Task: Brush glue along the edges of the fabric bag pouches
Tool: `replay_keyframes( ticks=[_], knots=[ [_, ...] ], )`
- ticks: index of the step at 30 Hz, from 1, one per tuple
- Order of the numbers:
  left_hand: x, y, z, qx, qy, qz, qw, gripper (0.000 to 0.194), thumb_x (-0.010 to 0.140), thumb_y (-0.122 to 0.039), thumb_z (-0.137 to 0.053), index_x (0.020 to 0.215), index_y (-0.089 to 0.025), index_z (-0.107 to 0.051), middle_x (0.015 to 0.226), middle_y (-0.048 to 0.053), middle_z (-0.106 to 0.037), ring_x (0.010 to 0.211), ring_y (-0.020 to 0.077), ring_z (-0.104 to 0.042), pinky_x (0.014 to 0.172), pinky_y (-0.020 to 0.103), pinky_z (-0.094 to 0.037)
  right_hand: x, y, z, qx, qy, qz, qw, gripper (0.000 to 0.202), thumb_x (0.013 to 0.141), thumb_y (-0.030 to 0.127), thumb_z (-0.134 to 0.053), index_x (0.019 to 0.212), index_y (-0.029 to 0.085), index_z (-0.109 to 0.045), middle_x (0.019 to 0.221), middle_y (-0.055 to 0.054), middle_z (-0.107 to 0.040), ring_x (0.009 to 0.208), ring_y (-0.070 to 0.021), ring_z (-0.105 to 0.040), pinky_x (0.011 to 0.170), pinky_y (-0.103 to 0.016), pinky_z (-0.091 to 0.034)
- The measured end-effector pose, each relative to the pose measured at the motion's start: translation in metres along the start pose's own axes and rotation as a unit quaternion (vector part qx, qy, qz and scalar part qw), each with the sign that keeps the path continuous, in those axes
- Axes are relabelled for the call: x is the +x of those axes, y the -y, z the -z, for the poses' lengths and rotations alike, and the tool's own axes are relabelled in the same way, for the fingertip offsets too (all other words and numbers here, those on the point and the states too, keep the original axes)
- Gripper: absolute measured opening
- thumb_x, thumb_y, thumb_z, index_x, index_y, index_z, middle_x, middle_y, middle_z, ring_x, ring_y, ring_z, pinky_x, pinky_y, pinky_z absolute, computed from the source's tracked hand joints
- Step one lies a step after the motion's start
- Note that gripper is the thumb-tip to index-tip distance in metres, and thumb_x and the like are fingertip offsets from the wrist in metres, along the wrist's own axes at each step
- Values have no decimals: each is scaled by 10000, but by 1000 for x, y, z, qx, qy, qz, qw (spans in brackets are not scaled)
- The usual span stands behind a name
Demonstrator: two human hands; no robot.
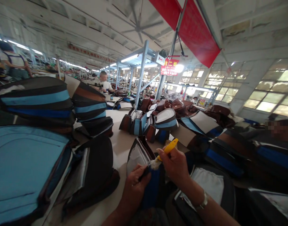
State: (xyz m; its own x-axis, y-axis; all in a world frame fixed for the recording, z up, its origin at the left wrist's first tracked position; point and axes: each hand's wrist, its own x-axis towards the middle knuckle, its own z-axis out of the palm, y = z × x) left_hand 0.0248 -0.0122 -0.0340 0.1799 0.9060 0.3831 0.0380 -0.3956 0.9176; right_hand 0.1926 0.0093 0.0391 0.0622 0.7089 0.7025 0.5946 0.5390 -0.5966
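Observation:
In the middle of the head view, my right hand (175, 164) is closed round a brush (170, 146) with a yellow handle. The brush tilts down to the left, and its pale bristles (154, 164) touch a dark edge just by my left hand. My left hand (137, 183) pinches that dark edge, which looks like part of a bag piece (140, 153) with a grey-white panel. A blue panel (151, 188) shows below and between my hands. How far the pinched edge runs on under my fingers is hidden.
Stacked bag pieces (37, 97) and a light blue one (23, 169) crowd the left. More pieces (224, 153) are heaped at the right, where a person (282, 133) is close by. Behind the pale table (117, 122) rises a blue metal frame (142, 72). Other people work farther back.

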Motion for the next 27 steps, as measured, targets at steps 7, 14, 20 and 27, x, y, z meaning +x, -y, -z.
replay_keyframes(
  ticks=[7, 14, 20, 27],
  knots=[
    [0, 1, -3, -35, 13, 34, 999, 242, 907, -399, -565, 891, -198, -698, 881, 27, -559, 880, 201, -534, 818, 289, -439, -3, 0, 14, -14, -49, 30, 998, 262, 908, 445, -629, 830, 195, -630, 653, -12, -632, 566, -170, -582, 557, -284, -413],
    [3, -1, 3, -57, 23, 47, 997, 262, 897, -391, -574, 784, -178, -675, 825, 19, -529, 855, 191, -518, 812, 289, -426, -1, -9, 26, -48, -57, 23, 997, 264, 890, 438, -638, 787, 195, -632, 619, -11, -615, 545, -176, -571, 541, -289, -407],
    [5, -1, -1, -13, 46, 16, 999, 239, 912, -376, -564, 827, -181, -672, 821, 15, -542, 841, 187, -526, 780, 282, -422, 0, -8, 9, 77, -30, -63, 995, 320, 873, 499, -646, 788, 192, -623, 622, 7, -580, 551, -165, -540, 520, -271, -425],
    [5, -1, -2, 86, 30, -51, 995, 202, 939, -299, -534, 814, -185, -643, 818, 15, -574, 802, 164, -568, 739, 258, -449, 5, -16, 2, 88, -57, -67, 992, 326, 866, 507, -651, 816, 186, -618, 654, 2, -595, 575, -162, -540, 545, -271, -439]
  ],
)
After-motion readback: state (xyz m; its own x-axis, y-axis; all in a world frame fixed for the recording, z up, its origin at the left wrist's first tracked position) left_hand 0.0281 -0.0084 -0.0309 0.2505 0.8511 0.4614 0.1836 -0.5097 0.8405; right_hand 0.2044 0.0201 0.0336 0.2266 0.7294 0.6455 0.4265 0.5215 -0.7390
